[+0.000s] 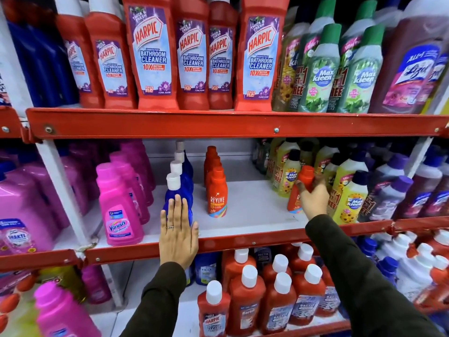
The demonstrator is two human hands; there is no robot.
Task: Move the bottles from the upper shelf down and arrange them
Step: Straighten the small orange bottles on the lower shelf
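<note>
Leaning orange bottle [302,188] inside right grip [313,199]

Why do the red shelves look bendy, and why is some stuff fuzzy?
Head view: the wide-angle lens bows the red metal shelf rail and tilts bottles at the edges. The orange Revive bottle with the orange cap in the middle is sharp; the pink bottle at bottom left is smeared. The right hand looks slightly blurred. Lighting is bright and even, with soft shine on the plastic.
</note>
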